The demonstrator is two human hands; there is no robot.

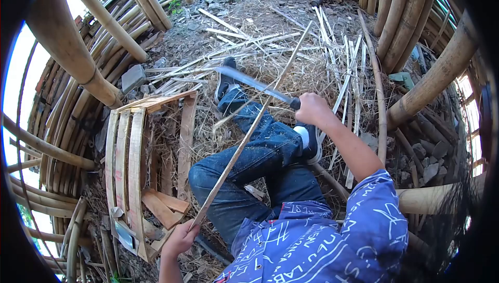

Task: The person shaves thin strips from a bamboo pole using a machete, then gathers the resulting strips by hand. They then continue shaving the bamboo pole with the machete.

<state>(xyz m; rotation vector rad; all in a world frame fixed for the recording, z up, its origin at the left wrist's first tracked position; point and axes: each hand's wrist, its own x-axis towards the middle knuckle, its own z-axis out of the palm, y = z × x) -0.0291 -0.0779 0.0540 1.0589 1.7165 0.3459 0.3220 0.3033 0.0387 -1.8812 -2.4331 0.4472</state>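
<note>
My left hand point(179, 240) grips the near end of a long thin bamboo strip point(249, 129) that runs diagonally up and away to the far right. My right hand point(313, 109) is closed around the handle of a long knife point(254, 84) whose blade points left and crosses the strip near its middle. My legs in blue jeans point(254, 153) stretch out under the strip, with a dark shoe point(224, 82) at the far end.
Bamboo shavings and split strips point(332, 59) litter the ground ahead. A wooden frame of slats point(127, 163) lies at my left. Thick bamboo poles point(67, 43) stand and lean all around, with more poles point(442, 72) at right. Stones point(429, 161) sit at right.
</note>
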